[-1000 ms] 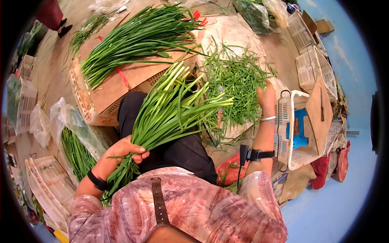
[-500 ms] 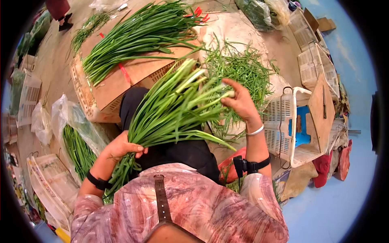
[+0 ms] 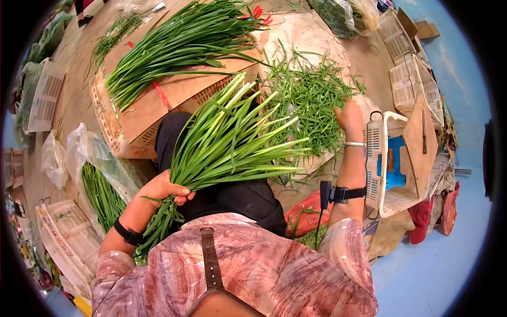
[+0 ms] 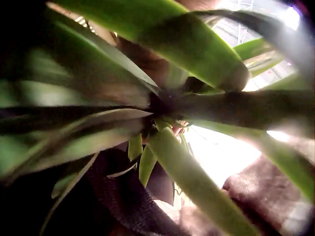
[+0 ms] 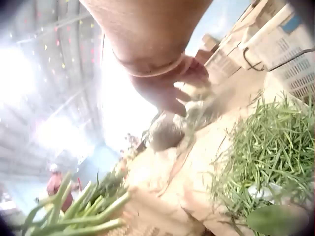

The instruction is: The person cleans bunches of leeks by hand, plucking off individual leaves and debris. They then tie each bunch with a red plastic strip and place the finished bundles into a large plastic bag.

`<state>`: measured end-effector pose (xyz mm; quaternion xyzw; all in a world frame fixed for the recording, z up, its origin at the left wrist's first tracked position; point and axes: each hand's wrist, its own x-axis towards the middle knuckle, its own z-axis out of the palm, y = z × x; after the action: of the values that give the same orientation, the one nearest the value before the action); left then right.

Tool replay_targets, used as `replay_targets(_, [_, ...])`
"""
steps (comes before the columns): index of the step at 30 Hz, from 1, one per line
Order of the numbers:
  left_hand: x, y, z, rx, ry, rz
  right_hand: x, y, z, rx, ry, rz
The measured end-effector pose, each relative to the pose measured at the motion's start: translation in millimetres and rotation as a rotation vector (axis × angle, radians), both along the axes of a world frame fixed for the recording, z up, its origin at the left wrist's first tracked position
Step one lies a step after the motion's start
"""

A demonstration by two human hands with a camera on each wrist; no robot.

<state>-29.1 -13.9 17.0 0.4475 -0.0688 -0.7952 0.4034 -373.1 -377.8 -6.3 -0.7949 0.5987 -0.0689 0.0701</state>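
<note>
My left hand [image 3: 168, 189] grips a fanned bunch of garlic chives [image 3: 227, 140] by its leafy end, low over my lap. Its pale stem ends spread up and to the right. In the left wrist view, blurred chive leaves [image 4: 192, 172] cover most of the scene. Out to the right, my right hand [image 3: 349, 119] is beside a heap of loose green trimmings [image 3: 309, 103] on a pale sheet. The right wrist view shows that hand [image 5: 167, 88] with its fingers extended and apart, holding nothing visible.
A big pile of chives [image 3: 179, 50] lies on a board [image 3: 140, 124] over a crate. A plastic bag [image 3: 113, 174] with more chives is at left. White crates [image 3: 393, 203] line the right side by a blue wall. Far off, a person's legs [image 3: 87, 10] show.
My right hand moved in to the stem ends of the bunch, then swung back right beside the trimmings. My left hand keeps its grip on the bunch, which has shifted slightly.
</note>
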Motion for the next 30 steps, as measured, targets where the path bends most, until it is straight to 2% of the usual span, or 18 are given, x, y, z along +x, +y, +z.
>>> replay_targets(1, [0,-2,1,-0.016,0.007,-0.012,14,0,0,0.001,-0.096,0.095])
replay_targets(2, [0,-2,0,-0.015,0.006,-0.010,34,3,4,0.242,-0.257,0.147])
replay_targets(4, [3,-5,-1,-0.064,-0.071,-0.084,74,16,12,0.693,-0.618,0.382])
replay_targets(5, [4,-7,-1,-0.060,-0.075,-0.085,95,34,32,0.961,-0.777,0.389])
replay_targets(7, [4,-11,-1,-0.155,-0.216,-0.163,125,40,34,1.059,-0.677,0.416])
replay_targets(9, [2,-12,3,-0.168,-0.269,-0.179,140,34,9,1.185,-0.773,0.356])
replay_targets(11, [4,-13,4,-0.185,-0.325,-0.193,145,36,11,1.261,-0.717,0.518])
replay_targets(12, [8,-11,3,-0.202,-0.399,-0.241,143,40,12,1.206,-0.635,0.476])
replay_targets(13, [9,-8,2,-0.214,-0.470,-0.289,144,51,3,1.189,-0.829,0.558])
replay_targets(15, [10,-6,5,-0.202,-0.443,-0.265,134,50,1,1.155,-0.659,0.579])
replay_targets(19, [12,-6,6,-0.213,-0.345,-0.212,103,58,24,0.987,-0.686,0.652])
replay_targets(20, [11,-6,6,-0.212,-0.342,-0.215,97,59,28,0.988,-0.686,0.647])
replay_targets(22, [10,-9,7,-0.210,-0.286,-0.190,90,58,37,1.220,-0.717,0.576])
replay_targets(23, [9,-9,7,-0.213,-0.285,-0.190,90,59,38,1.218,-0.716,0.575])
replay_targets(26, [9,-11,5,-0.193,-0.286,-0.204,90,59,33,0.859,-0.601,0.815])
replay_targets(27, [9,-11,4,-0.191,-0.296,-0.221,88,58,34,0.859,-0.603,0.813])
replay_targets(30, [11,-11,4,-0.181,-0.301,-0.234,81,49,40,0.701,-0.252,0.769])
